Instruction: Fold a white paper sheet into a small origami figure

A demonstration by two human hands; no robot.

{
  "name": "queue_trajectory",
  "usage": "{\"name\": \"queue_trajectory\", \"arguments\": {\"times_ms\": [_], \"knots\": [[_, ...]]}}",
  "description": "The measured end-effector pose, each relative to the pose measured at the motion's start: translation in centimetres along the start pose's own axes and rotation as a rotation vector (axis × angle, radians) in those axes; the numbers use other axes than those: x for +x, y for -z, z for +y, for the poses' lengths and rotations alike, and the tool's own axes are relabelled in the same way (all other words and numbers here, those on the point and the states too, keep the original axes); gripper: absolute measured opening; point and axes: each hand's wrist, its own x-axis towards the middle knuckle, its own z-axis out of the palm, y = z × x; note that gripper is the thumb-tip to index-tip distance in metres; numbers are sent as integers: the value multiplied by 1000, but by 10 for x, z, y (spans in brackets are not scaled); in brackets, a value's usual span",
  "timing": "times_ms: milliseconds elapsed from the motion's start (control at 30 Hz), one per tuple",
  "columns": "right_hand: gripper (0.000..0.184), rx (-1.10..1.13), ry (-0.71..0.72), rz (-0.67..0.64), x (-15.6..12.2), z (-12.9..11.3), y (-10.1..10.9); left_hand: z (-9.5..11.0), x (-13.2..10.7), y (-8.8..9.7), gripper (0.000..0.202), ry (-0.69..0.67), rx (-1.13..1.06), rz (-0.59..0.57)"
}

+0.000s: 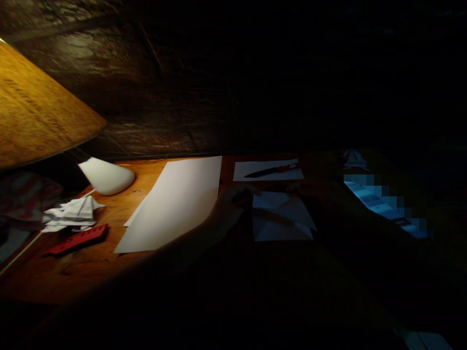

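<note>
A partly folded sheet of paper (272, 228), with creases and a folded-over top flap, is in front of me. My left hand (235, 195) grips its upper left corner, thumb and fingers closing on the edge. On the other side, my right hand (301, 187) is a dim shape by the upper right corner; deep shadow hides most of its fingers. Just beyond the hands, a knife (264, 172) with a dark blade and red handle lies across a smaller piece of white paper (239, 170).
Large white sheets (175, 204) lie left of my hands on the wooden table (146, 167). Further left are a folded paper figure (75, 214), a red notched object (78, 239), a white lamp base (109, 176) and a lampshade (40, 107). A lit screen (379, 204) and another folded paper (353, 159) are at right.
</note>
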Motion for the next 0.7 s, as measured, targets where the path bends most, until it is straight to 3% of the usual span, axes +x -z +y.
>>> {"name": "queue_trajectory", "arguments": {"times_ms": [100, 200, 333, 533, 700], "knots": [[25, -57, 23, 14, -6, -3, 0, -2, 5, 7, 20, -215, 270, 34], [27, -242, 160, 25, -13, -11, -2, -6, 10, 14, 29, -358, 440, -12], [29, -385, 371, -69, -17, -18, -5, -8, 11, 18, 31, -390, 563, -156], [32, -342, 513, -327, -15, -9, -1, -1, 4, 16, 38, -508, 724, -242], [27, -214, 528, -317, -9, 3, -1, 3, 4, 15, 44, -514, 621, -414]]}}
